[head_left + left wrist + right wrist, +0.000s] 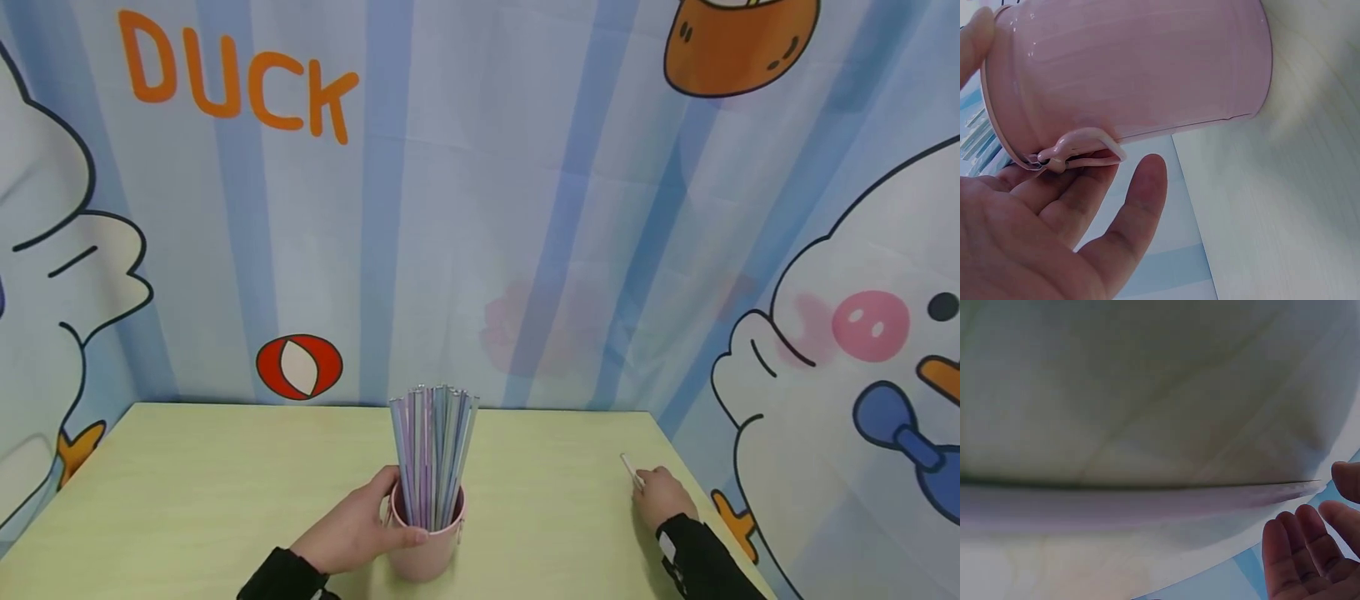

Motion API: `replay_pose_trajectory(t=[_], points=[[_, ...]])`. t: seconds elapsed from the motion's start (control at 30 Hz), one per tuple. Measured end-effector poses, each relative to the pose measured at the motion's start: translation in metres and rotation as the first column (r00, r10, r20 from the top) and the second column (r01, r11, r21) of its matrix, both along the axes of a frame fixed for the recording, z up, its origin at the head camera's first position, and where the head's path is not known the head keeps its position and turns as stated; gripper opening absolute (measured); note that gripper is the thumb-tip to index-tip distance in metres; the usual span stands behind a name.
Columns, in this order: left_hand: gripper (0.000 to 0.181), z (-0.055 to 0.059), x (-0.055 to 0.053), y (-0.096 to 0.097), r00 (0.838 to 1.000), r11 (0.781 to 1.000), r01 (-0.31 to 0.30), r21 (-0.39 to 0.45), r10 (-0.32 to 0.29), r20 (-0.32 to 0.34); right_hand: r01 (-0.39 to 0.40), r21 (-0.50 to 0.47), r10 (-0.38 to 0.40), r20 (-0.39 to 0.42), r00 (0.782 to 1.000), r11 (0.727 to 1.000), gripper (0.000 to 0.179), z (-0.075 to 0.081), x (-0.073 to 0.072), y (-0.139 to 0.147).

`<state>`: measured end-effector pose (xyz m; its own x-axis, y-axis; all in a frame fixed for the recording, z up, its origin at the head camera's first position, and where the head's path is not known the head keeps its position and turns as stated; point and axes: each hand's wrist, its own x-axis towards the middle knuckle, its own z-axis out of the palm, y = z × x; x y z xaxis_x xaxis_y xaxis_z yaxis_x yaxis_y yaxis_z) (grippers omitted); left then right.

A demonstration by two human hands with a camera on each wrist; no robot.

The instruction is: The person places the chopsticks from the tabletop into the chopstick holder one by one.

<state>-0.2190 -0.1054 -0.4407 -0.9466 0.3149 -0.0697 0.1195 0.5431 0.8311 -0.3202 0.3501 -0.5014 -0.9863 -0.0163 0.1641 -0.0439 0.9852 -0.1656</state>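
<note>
A small pink metal bucket (423,560) stands upright near the front middle of the table, full of thin, shiny straws (435,450) in lilac, blue and clear tones. My left hand (358,521) grips its rim from the left, thumb on the near side and fingers behind. In the left wrist view, some fingers lie by the bucket's wire handle joint (1082,150), and one finger is off the wall. Farther right, my right hand (663,497) is low over the table beside a single pale straw (1147,509). Its fingers (1279,550) are apart, without a visible pinch on the straw.
The pale yellow table (247,467) ends at a straight back edge. Behind it hangs a blue-striped curtain (465,208) printed with ducks and lettering. The table's right edge runs close to my right hand.
</note>
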Motion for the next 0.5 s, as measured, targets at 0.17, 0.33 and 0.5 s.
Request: replay_pose_trajectory(t=[0.17, 0.33, 0.5], points=[[0.096, 0.0007, 0.0005, 0.0000, 1.000, 1.000, 0.003, -0.006, -0.003, -0.010, -0.003, 0.043, 0.003, 0.002, 1.000, 0.999, 0.029, 0.0008, 0.0049, -0.0026], [0.096, 0.0007, 0.0006, 0.0002, 1.000, 1.000, 0.003, -0.009, -0.003, -0.015, -0.008, 0.066, 0.008, 0.001, 1.000, 0.998, 0.028, 0.0018, 0.0075, -0.0053], [0.098, 0.0010, 0.0000, 0.0001, 1.000, 1.000, -0.002, -0.011, 0.002, 0.001, -0.026, 0.041, 0.025, 0.023, 0.999, 0.999, 0.021, 0.0007, 0.0052, -0.0057]])
